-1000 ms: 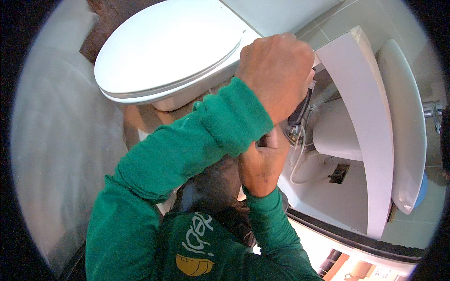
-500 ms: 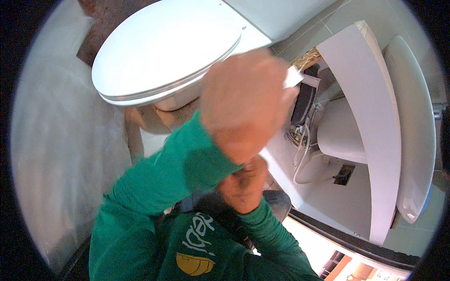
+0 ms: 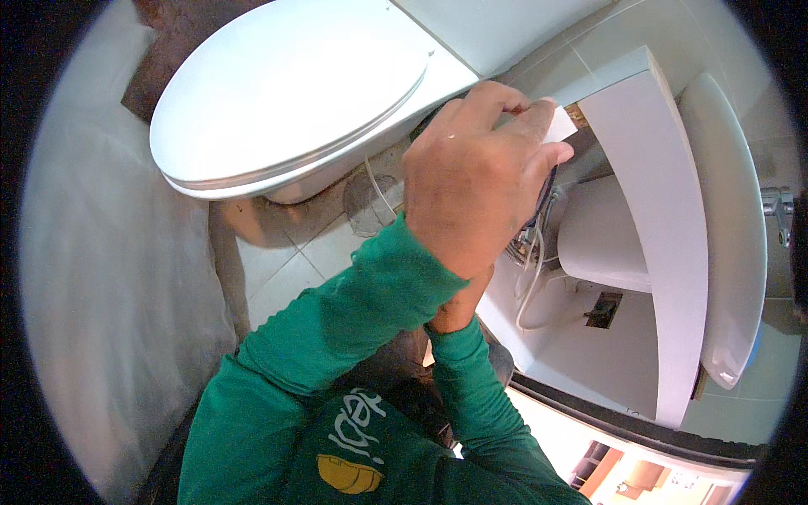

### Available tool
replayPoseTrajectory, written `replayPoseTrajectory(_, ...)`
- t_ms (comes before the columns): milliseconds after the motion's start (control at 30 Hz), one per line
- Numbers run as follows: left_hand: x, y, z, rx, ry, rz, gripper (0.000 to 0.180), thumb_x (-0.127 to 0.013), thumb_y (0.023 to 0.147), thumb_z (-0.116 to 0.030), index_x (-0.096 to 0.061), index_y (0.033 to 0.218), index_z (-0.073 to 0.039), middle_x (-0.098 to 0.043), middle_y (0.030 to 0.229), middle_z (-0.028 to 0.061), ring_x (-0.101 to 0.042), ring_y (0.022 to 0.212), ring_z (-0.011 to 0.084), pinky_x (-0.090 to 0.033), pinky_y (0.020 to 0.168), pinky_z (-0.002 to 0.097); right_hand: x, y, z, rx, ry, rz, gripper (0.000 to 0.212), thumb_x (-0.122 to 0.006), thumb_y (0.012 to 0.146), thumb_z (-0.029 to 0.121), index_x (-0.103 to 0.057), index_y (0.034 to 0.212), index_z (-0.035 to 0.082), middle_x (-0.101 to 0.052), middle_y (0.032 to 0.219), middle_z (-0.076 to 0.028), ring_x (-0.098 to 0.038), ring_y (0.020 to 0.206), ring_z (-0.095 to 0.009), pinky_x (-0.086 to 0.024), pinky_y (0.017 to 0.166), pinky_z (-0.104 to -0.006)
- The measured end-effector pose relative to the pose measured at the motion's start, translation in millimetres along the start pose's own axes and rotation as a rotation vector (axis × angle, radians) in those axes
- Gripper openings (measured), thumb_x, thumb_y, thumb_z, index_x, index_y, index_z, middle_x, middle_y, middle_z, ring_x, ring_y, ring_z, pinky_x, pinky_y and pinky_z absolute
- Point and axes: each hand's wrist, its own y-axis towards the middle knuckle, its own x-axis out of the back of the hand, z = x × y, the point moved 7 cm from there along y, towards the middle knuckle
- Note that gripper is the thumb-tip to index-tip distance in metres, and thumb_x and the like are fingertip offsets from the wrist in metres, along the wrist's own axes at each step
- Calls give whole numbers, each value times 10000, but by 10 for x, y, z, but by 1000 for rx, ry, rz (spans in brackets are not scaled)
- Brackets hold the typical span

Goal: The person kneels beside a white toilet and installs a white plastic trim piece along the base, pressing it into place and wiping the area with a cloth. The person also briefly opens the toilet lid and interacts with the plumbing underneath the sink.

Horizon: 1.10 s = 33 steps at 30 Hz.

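My left hand (image 3: 475, 172) is raised in front of the toilet and the open vanity cabinet, its back toward me. Its thumb and fingers are closed on a small white flat piece (image 3: 561, 126) that sticks out past the fingertips; what it is made of I cannot tell. My right hand (image 3: 461, 305) is beneath the left one. Only its wrist end shows, and its fingers are hidden. Close behind the hands, the white cabinet (image 3: 656, 202) has a rough, broken-looking edge near the white piece.
A white toilet (image 3: 295, 93) with its lid down stands at the upper left. Plastic sheeting (image 3: 118, 252) hangs along the left. Pale hoses (image 3: 528, 299) run inside the cabinet beside a dark floor opening (image 3: 603, 310). A washbasin (image 3: 730, 227) with a chrome tap (image 3: 778, 210) is at the right.
My left hand has moved slightly right and up with the white piece still pinched in it. My right hand has slipped further out of sight beneath it. The view has shifted slightly.
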Motion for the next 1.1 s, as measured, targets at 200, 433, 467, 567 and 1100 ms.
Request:
replayPoseTrajectory(200, -75, 61, -50, 22, 14, 18, 349, -838, 785, -220, -752, 1082, -59, -701, 957, 119, -689, 812, 305, -557, 692, 391, -37, 33, -290, -160, 114, -92, 516, -759, 838, 309, -610, 1197, -30, -715, 1157, -193, -679, 1054, -276, -522, 872, -379)
replayPoseTrajectory(433, -115, 68, -1, 50, -6, 35, 341, -830, 794, -207, -756, 1092, -58, -716, 980, 112, -694, 859, 303, -561, 740, 393, -2, 142, -73, 123, -16, -18, 646, -817, 779, 363, -593, 1242, -28, -690, 1212, -204, -663, 1124, -316, -514, 922, -404)
replayPoseTrajectory(467, -119, 78, -1, 50, -19, 31, 338, -828, 797, -203, -755, 1091, -53, -716, 982, 114, -695, 861, 303, -561, 745, 394, 8, 149, -105, 95, 17, -10, 591, -773, 820, 323, -588, 1264, -21, -677, 1230, -187, -655, 1130, -299, -512, 935, -397)
replayPoseTrajectory(567, -144, 77, 22, 48, -42, 29, 331, -823, 803, -189, -753, 1091, -41, -716, 987, 120, -696, 869, 301, -562, 757, 394, -6, 124, -261, 19, 142, 11, 397, -599, 982, 171, -569, 1340, 1, -633, 1291, -122, -624, 1139, -226, -504, 977, -369)
replayPoseTrajectory(1100, -140, 62, 40, 27, -64, 5, 324, -826, 793, -142, -754, 1081, -13, -718, 990, 129, -696, 873, 294, -565, 753, 376, -14, 165, -171, -66, 71, 9, 697, -848, 759, 255, -540, 1317, -26, -648, 1275, -162, -629, 1160, -263, -499, 957, -369)
